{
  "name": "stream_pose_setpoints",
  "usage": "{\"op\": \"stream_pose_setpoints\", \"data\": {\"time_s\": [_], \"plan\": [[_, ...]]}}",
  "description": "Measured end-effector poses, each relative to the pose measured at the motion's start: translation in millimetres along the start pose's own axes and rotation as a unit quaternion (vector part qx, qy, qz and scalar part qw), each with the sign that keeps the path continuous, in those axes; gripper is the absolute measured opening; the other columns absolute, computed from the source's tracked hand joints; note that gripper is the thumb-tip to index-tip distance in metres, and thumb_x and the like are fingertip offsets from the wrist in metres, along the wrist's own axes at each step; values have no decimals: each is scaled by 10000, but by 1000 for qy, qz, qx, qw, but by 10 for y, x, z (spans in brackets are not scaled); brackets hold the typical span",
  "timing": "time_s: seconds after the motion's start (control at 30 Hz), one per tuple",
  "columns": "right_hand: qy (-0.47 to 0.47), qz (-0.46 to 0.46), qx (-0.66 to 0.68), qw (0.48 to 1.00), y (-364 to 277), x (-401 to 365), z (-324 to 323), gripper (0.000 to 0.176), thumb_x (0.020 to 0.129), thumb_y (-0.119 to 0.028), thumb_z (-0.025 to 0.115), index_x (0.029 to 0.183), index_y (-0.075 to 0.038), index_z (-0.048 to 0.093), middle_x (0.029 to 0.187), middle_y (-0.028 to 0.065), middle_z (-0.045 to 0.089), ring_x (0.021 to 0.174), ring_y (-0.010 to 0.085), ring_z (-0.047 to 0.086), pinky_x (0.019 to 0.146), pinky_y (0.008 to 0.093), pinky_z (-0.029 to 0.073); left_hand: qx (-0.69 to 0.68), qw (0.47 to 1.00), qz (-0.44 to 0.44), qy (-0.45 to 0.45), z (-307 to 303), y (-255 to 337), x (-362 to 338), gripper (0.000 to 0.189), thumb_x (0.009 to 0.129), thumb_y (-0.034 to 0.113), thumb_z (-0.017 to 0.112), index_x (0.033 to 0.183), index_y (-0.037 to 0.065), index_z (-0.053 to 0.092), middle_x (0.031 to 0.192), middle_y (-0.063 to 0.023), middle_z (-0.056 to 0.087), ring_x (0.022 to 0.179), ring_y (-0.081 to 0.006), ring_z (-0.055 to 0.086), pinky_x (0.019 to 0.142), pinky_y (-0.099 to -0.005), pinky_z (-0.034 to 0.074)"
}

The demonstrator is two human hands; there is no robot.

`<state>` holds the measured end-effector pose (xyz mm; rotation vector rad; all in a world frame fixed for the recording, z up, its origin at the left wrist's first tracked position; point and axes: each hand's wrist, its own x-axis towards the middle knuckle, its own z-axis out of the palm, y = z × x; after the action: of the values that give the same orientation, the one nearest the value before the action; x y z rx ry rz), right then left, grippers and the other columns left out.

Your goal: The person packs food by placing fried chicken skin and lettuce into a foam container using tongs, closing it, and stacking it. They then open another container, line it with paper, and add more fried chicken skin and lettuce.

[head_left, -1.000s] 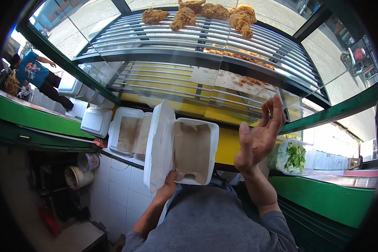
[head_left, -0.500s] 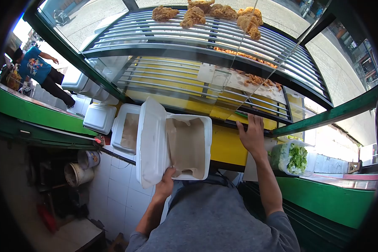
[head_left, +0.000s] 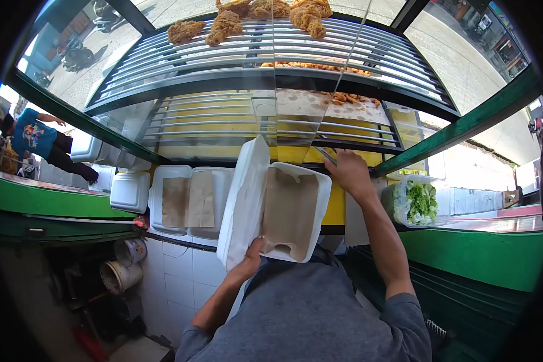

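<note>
I hold the open foam box (head_left: 283, 211), lined with brown paper, in front of the display case (head_left: 163, 66). My left hand (head_left: 249, 262) pinches the box's near edge by the hinge. My right hand (head_left: 349, 172) rests at the case's lower rail with its fingers curled; I cannot tell whether they grip anything. I judge the step in hand to be getting access to the fried chicken (head_left: 223, 27) on the top rack. The next move calls for a level box and a clear upward reach.

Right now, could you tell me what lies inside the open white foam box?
A brown paper sheet lines the tray of the open white foam box held by the left hand. No food shows; the floor beneath is covered.
</note>
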<state>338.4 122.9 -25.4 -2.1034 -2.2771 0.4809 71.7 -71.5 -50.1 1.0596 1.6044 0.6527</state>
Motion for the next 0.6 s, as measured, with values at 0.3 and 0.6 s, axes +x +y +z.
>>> {"op": "stream_pose_setpoints", "data": {"time_s": [0.3,0.6], "plan": [[-59,11,187,980,426,-1363,-700,307,942,-264,587,1102,-3,561,768,183,595,707,373,578,659,434,451,-14,999,-38,-2,51,22,52,357,946,256,460,1162,16,611,1225,-213,592,1197,-336,505,1055,-380,348],[-130,86,476,866,-91,-1459,123,302,1041,-330,410,963,-45,472,641,16,452,475,93,451,423,266,391,86,995,44,28,-80,-245,-103,357,994,177,361,1205,-36,555,1249,-206,569,1221,-293,486,1070,-347,330]]}}
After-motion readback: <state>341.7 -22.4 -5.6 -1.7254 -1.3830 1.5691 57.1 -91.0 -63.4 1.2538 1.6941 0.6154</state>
